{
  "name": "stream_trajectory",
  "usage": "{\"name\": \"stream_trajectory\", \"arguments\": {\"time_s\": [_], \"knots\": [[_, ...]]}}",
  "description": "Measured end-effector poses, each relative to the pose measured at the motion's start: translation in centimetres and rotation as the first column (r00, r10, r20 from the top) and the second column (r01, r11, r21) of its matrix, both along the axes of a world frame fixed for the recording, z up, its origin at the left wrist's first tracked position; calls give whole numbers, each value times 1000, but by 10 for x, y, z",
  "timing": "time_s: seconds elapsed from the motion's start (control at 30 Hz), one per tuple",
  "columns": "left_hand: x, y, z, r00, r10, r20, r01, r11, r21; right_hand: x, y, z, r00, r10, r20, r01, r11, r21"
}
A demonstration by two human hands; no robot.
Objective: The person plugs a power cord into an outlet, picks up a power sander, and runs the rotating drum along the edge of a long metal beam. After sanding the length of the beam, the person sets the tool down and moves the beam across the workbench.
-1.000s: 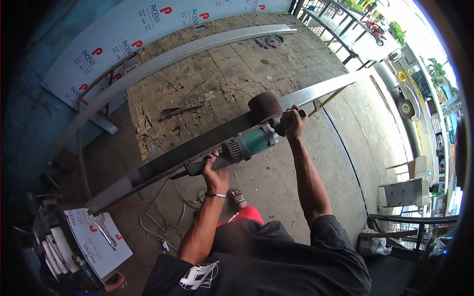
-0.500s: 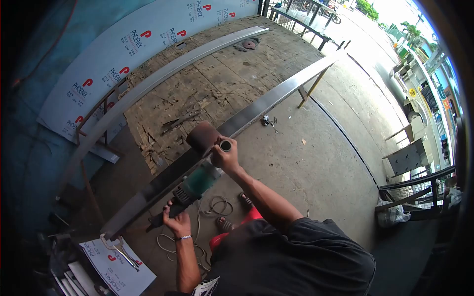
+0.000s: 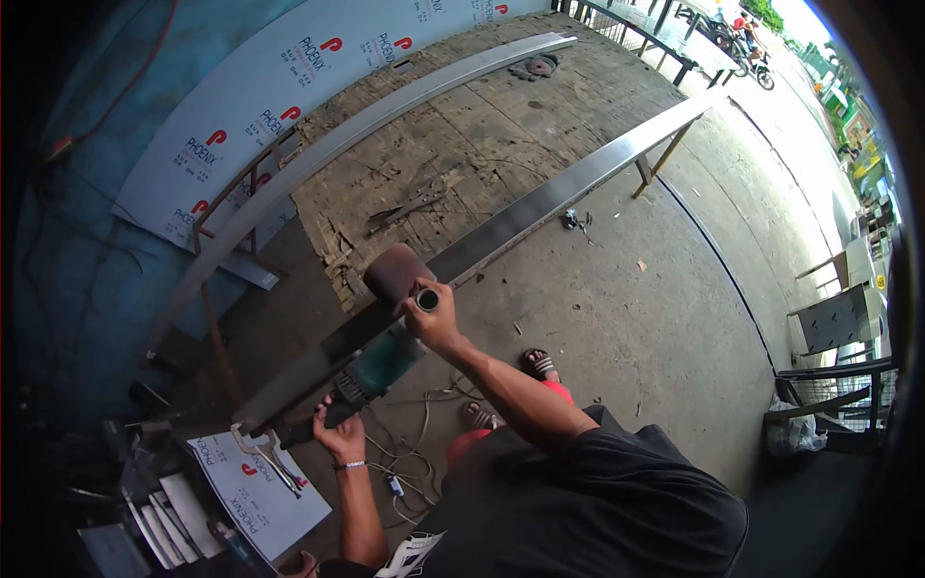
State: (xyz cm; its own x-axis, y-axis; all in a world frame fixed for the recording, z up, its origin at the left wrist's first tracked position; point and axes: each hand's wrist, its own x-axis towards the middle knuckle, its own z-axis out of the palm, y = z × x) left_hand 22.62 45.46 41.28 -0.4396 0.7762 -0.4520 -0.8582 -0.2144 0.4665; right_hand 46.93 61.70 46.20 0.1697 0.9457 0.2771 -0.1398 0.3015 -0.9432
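A green handheld drum sander (image 3: pixel 385 364) lies along a long metal bar (image 3: pixel 520 214), its brown sanding drum (image 3: pixel 397 272) at the bar's surface. My right hand (image 3: pixel 436 316) wraps round the tube-shaped front handle beside the drum. Farther back, my left hand (image 3: pixel 341 439) grips the dark rear handle, with a bracelet on that wrist. A locking clamp (image 3: pixel 262 451) sits at the near left end of the bar. The sander's body hides part of the bar beneath it.
A worn wooden tabletop (image 3: pixel 482 144) carries a second long metal bar (image 3: pixel 385 108) and loose flat metal pieces (image 3: pixel 409 207). Cable (image 3: pixel 414 433) lies coiled on the floor by my sandals. Printed white sheets (image 3: pixel 255 144) line the left wall. Riders on a motorcycle (image 3: pixel 752 53) show outside.
The sander and both hands have moved along the bar toward its clamped near end. My view has swung left, and a motorcycle with riders has come into sight at the top right.
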Motion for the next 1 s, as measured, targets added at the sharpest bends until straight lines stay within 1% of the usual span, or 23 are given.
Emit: {"name": "stream_trajectory", "arguments": {"time_s": [0.03, 0.07, 0.13, 0.17, 0.2, 0.27, 0.3, 0.37, 0.4, 0.47, 0.5, 0.53, 0.57, 0.6, 0.63, 0.7, 0.73, 0.8, 0.87, 0.9, 0.93, 1.0], "knots": [[12, 7, -4, 997, -71, 7, 70, 994, 80, 16, 7, 0, 999, -11, -34, 11, 1000, -4], [33, 19, -1, 995, -89, -41, 93, 991, 101, 32, 16, 0, 998, -20, -66, 19, 1000, -10], [72, 44, -1, 993, -117, 20, 115, 990, 81, 74, 33, 1, 998, -53, -15, 53, 999, -2], [90, 58, -6, 988, -143, 66, 135, 985, 110, 96, 43, 0, 998, -59, -28, 60, 998, 11], [114, 71, -5, 989, -133, 68, 125, 986, 110, 119, 54, 0, 997, -69, -42, 70, 997, 30], [168, 97, 1, 989, -129, 65, 127, 991, 41, 171, 72, -2, 992, -90, -88, 92, 995, 29], [193, 109, -2, 990, -120, 68, 117, 992, 40, 199, 81, -5, 988, -94, -119, 99, 995, 34], [243, 135, -9, 972, -206, 115, 191, 973, 127, 257, 101, -7, 981, -94, -170, 103, 994, 44], [268, 146, -12, 972, -202, 117, 188, 975, 121, 285, 109, -6, 977, -93, -192, 104, 994, 45], [320, 171, -16, 948, -286, 140, 257, 947, 192, 337, 121, 4, 966, -120, -228, 123, 992, -1], [346, 182, -12, 944, -295, 149, 264, 944, 196, 360, 129, 7, 948, -113, -297, 108, 994, -31], [369, 189, -8, 939, -297, 176, 271, 950, 155, 382, 134, 8, 950, -119, -287, 115, 993, -31], [388, 196, -3, 935, -293, 199, 275, 955, 113, 401, 142, 9, 959, -146, -241, 145, 989, -21], [403, 203, -6, 934, -294, 204, 276, 954, 113, 416, 148, 10, 965, -173, -196, 174, 985, -12], [416, 206, -10, 925, -313, 215, 284, 946, 154, 426, 153, 8, 966, -176, -190, 176, 984, -16], [428, 213, -14, 913, -340, 226, 285, 927, 243, 440, 158, 7, 968, -161, -192, 166, 986, 9], [428, 210, -14, 911, -342, 230, 287, 926, 244, 443, 158, 8, 969, -153, -194, 161, 987, 26], [420, 208, -9, 918, -328, 222, 296, 941, 166, 435, 151, 5, 967, -158, -198, 166, 986, 27], [396, 200, -10, 921, -322, 217, 286, 941, 181, 414, 143, -1, 968, -136, -211, 147, 988, 38], [380, 194, -15, 929, -321, 186, 284, 937, 201, 398, 136, -1, 970, -141, -198, 150, 988, 27], [363, 187, -19, 935, -320, 154, 283, 933, 221, 378, 127, 3, 962, -118, -245, 125, 992, 11], [321, 168, -24, 939, -297, 172, 256, 939, 229, 337, 112, -1, 973, -102, -206, 112, 993, 37]]}}
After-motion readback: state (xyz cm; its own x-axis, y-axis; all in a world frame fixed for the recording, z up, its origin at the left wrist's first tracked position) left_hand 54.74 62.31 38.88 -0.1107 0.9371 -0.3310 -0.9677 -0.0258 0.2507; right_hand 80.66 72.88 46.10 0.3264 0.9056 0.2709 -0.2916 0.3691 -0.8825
